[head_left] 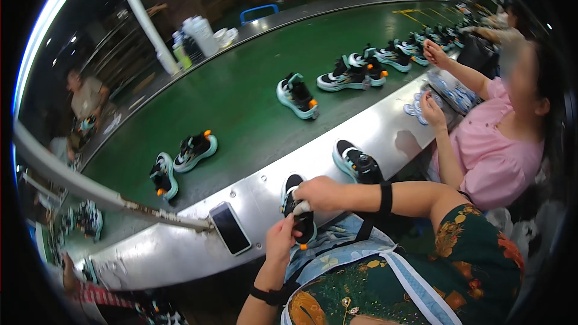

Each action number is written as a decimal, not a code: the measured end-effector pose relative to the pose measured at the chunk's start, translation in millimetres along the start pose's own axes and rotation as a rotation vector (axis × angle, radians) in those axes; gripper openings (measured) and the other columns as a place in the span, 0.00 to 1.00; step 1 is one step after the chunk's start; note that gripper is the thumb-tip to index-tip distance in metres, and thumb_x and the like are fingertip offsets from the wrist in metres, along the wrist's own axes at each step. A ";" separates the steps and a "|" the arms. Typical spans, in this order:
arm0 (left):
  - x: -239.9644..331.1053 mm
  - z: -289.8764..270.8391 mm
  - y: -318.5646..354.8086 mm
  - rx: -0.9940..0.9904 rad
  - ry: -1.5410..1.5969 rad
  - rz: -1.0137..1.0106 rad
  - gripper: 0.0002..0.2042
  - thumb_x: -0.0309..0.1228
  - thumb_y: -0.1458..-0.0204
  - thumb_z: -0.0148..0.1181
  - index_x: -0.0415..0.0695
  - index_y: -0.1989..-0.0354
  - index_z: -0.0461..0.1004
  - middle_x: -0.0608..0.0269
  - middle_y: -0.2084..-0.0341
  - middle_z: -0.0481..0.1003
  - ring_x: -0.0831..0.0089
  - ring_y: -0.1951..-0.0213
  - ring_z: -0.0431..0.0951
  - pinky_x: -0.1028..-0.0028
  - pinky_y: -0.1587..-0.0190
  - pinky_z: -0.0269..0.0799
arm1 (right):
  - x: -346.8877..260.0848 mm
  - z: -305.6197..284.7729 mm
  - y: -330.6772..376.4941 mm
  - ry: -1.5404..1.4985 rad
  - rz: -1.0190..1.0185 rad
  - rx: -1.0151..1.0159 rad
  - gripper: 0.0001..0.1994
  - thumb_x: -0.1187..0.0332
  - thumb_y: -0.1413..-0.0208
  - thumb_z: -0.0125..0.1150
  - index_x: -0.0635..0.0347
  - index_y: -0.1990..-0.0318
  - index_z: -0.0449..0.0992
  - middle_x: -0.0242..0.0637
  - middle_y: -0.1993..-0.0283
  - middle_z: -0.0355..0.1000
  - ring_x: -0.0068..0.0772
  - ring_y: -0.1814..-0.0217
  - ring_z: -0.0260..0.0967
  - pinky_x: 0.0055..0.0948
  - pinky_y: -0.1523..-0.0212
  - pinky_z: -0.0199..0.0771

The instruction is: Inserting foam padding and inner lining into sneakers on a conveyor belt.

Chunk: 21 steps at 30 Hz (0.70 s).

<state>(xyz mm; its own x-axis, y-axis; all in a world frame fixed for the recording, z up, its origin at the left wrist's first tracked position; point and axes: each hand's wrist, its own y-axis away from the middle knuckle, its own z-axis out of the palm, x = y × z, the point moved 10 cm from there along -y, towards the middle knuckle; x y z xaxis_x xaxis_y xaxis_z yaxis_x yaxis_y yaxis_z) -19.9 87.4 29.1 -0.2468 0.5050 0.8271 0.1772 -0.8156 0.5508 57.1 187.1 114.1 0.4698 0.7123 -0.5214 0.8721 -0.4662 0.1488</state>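
Note:
A black, white and mint sneaker lies in front of me at the edge of the metal ledge, an orange tab at its heel. Over the shoe my right hand is closed, its fingertips at a small whitish piece whose kind I cannot make out. My left hand comes from below, fingers pinched close to the shoe's opening; what they grip is hidden. Just right of my right hand, a second sneaker of the same kind rests on the ledge.
A phone lies on the metal ledge, beside a metal post. Beyond runs a green conveyor belt with several sneakers. To my right sits a person in pink, near blue-white packets. Bottles stand across the belt.

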 end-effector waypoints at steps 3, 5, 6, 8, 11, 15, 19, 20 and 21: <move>8.6 13.8 1.0 -0.068 0.043 -0.046 0.22 0.46 0.43 0.53 0.35 0.61 0.75 0.58 0.65 0.76 0.81 0.74 0.70 0.82 0.80 0.58 | 8.2 -3.7 3.2 -0.277 -0.190 -0.006 0.19 0.61 0.50 0.61 0.56 0.50 0.72 0.51 0.61 0.73 0.50 0.56 0.71 0.38 0.55 0.69; 5.0 16.1 0.6 -0.066 -0.014 -0.073 0.18 0.45 0.45 0.55 0.38 0.63 0.76 0.61 0.69 0.76 0.81 0.76 0.68 0.83 0.80 0.58 | 7.8 -8.8 6.2 -0.319 -0.211 0.092 0.16 0.62 0.49 0.60 0.56 0.54 0.73 0.50 0.63 0.73 0.49 0.58 0.72 0.37 0.58 0.70; 0.8 15.9 -0.8 -0.077 -0.046 -0.044 0.14 0.42 0.45 0.57 0.42 0.67 0.76 0.66 0.77 0.74 0.83 0.80 0.65 0.83 0.80 0.55 | -4.7 -2.0 8.4 -0.320 -0.243 0.061 0.16 0.62 0.49 0.60 0.56 0.54 0.73 0.50 0.63 0.73 0.49 0.58 0.72 0.37 0.58 0.70; 11.5 20.0 8.8 -0.021 -0.013 0.075 0.12 0.40 0.45 0.57 0.45 0.70 0.76 0.70 0.83 0.70 0.84 0.82 0.61 0.83 0.80 0.53 | -1.9 -8.7 11.0 -0.093 -0.046 0.189 0.13 0.60 0.50 0.61 0.57 0.60 0.74 0.47 0.66 0.73 0.49 0.62 0.72 0.38 0.62 0.71; 9.7 23.9 12.1 -0.038 -0.006 0.082 0.11 0.39 0.44 0.56 0.45 0.71 0.77 0.72 0.83 0.69 0.84 0.81 0.60 0.82 0.78 0.53 | -0.4 -12.5 8.9 -0.154 -0.106 0.173 0.13 0.58 0.49 0.60 0.56 0.63 0.74 0.46 0.68 0.72 0.50 0.63 0.71 0.40 0.62 0.69; 5.3 27.3 5.7 -0.009 -0.228 0.140 0.13 0.36 0.45 0.56 0.39 0.73 0.77 0.71 0.82 0.72 0.83 0.78 0.68 0.79 0.75 0.62 | -5.4 -10.4 16.0 -0.272 -0.197 0.116 0.14 0.59 0.53 0.64 0.55 0.61 0.76 0.47 0.70 0.71 0.46 0.65 0.71 0.39 0.63 0.69; 5.4 28.3 5.9 -0.015 -0.218 0.110 0.13 0.37 0.45 0.56 0.38 0.74 0.76 0.70 0.82 0.72 0.82 0.78 0.70 0.78 0.75 0.63 | -6.4 -14.7 21.7 0.086 -0.081 0.365 0.16 0.55 0.56 0.65 0.57 0.70 0.73 0.41 0.77 0.70 0.46 0.72 0.71 0.41 0.71 0.69; 5.6 27.8 7.5 -0.021 -0.211 0.088 0.13 0.37 0.45 0.56 0.38 0.74 0.76 0.70 0.82 0.72 0.82 0.78 0.70 0.78 0.75 0.63 | -2.2 -11.9 21.2 0.060 -0.043 0.291 0.14 0.58 0.54 0.65 0.58 0.65 0.75 0.44 0.72 0.72 0.48 0.68 0.71 0.39 0.67 0.70; 15.3 27.1 8.9 -0.028 -0.220 0.102 0.13 0.37 0.45 0.56 0.39 0.74 0.76 0.69 0.82 0.72 0.82 0.78 0.70 0.78 0.75 0.63 | -4.0 -17.0 17.7 -0.082 -0.089 0.265 0.14 0.58 0.54 0.65 0.57 0.63 0.75 0.45 0.71 0.71 0.48 0.67 0.71 0.39 0.66 0.70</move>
<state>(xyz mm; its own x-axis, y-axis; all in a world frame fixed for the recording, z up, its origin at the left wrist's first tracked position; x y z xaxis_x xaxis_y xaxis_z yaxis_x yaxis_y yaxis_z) 3.7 95.5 49.7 -0.0150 0.4664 0.8845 0.1631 -0.8716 0.4623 73.0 184.9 133.1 0.3713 0.7165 -0.5905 0.8378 -0.5327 -0.1196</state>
